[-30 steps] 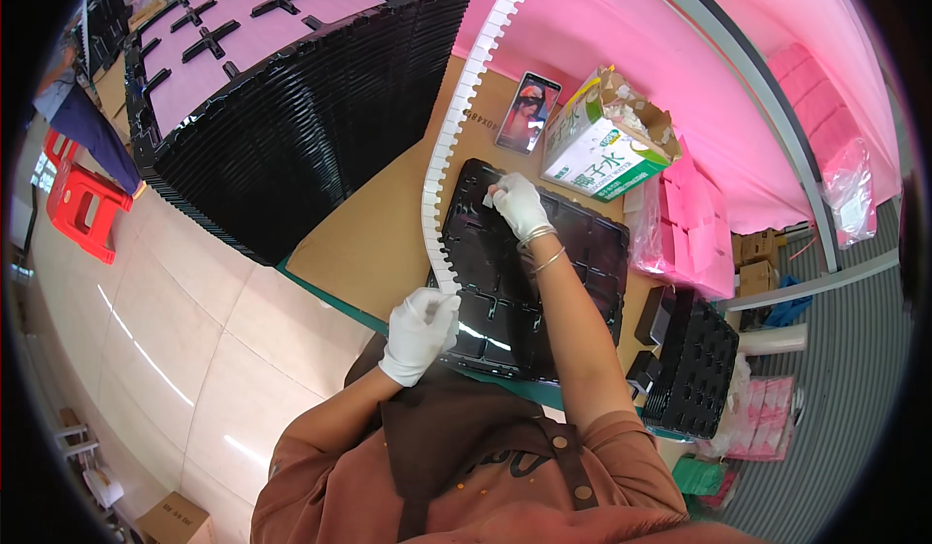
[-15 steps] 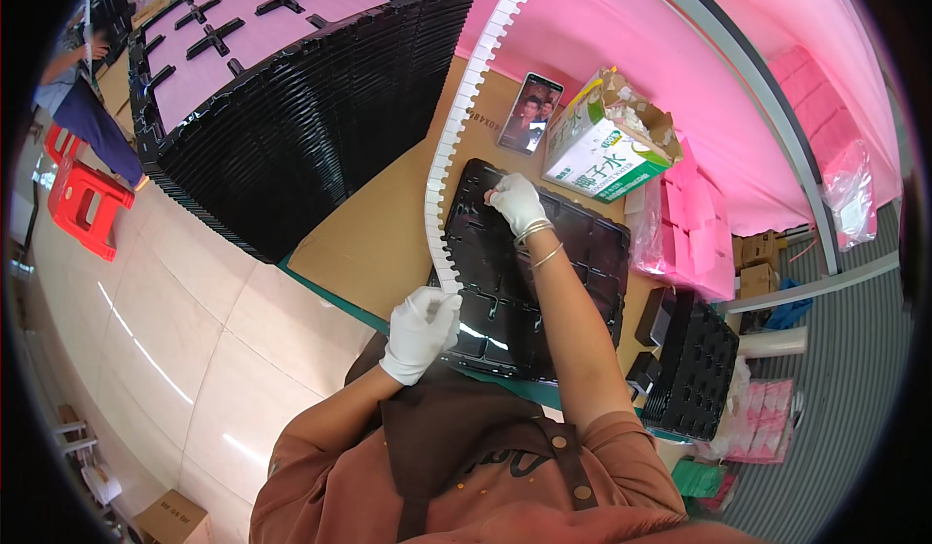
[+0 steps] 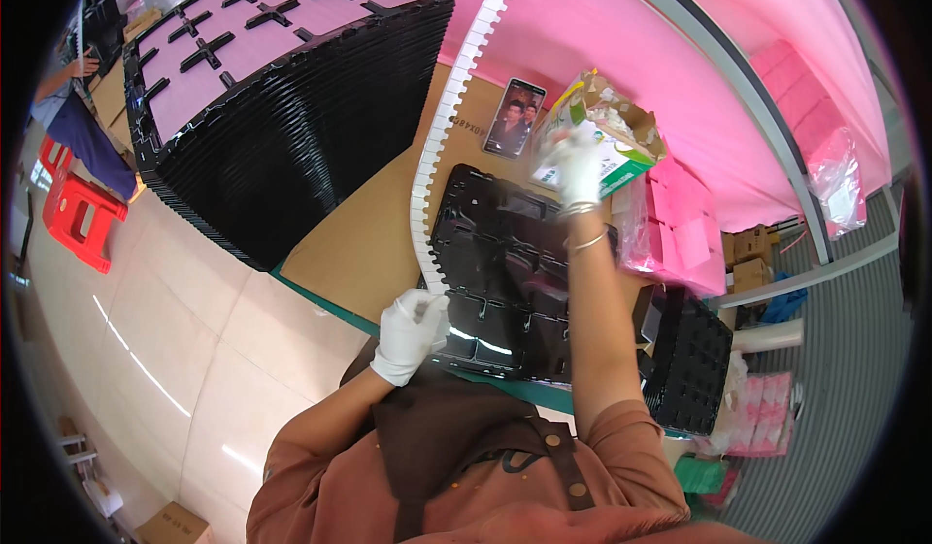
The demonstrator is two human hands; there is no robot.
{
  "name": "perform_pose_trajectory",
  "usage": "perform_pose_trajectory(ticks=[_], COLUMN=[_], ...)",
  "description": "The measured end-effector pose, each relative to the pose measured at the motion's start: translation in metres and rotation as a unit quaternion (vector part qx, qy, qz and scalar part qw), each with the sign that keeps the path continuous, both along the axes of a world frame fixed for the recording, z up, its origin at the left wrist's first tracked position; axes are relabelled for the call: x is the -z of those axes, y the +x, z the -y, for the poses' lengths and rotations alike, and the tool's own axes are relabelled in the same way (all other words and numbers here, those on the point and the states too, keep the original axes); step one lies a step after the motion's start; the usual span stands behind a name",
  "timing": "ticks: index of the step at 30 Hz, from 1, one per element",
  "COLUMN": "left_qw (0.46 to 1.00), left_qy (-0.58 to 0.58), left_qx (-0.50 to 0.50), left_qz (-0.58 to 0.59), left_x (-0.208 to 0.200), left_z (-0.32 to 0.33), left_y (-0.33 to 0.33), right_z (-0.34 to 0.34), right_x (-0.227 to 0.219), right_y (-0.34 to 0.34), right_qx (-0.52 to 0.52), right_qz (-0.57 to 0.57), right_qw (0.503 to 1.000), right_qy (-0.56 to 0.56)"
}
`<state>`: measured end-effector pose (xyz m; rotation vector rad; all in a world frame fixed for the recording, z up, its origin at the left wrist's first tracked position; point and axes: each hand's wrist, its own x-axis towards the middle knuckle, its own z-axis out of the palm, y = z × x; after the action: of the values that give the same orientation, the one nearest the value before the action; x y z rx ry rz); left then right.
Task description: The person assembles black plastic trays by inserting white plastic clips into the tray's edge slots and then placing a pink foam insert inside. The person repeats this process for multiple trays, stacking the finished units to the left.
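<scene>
My left hand (image 3: 408, 338), in a white glove, is closed at the lower end of a long white notched strip (image 3: 423, 190). The strip curves up over the work surface to the top of the view. My right hand (image 3: 580, 173), gloved in white too, is smeared by motion in front of an opened carton (image 3: 621, 161); its fingers cannot be made out. White scraps show inside the carton. Below the right hand and beside the strip lies a glossy black plastic tray (image 3: 476, 224) with moulded compartments.
A tall stack of black trays (image 3: 301, 136) stands at the left on cardboard (image 3: 364, 243). Behind the tray lies a phone (image 3: 515, 117). Pink packs (image 3: 680, 229) and smaller black trays (image 3: 691, 364) sit to the right. Far left are a red stool (image 3: 85, 219) and another person (image 3: 83, 131).
My right hand has left the black tray and moved up and right to the carton. The left hand stays at the strip's end. The whole view has shifted slightly.
</scene>
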<state>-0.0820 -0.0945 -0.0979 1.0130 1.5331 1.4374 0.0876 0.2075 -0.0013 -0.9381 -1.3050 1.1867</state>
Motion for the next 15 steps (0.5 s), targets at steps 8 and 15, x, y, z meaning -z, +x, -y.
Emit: perform_pose_trajectory(ticks=[8, 15], left_qw=[0.999, 1.000], left_qy=[-0.015, 0.008], left_qx=[0.011, -0.010], left_qz=[0.035, -0.016], left_x=[-0.025, -0.007], left_z=[0.002, 0.002], left_y=[0.000, 0.000], right_z=[-0.055, -0.022], right_x=[-0.090, -0.083], right_y=[0.081, 0.065], right_qx=[0.267, 0.259], right_qz=[0.266, 0.644], right_qw=[0.911, 0.663], right_qy=[0.170, 0.282])
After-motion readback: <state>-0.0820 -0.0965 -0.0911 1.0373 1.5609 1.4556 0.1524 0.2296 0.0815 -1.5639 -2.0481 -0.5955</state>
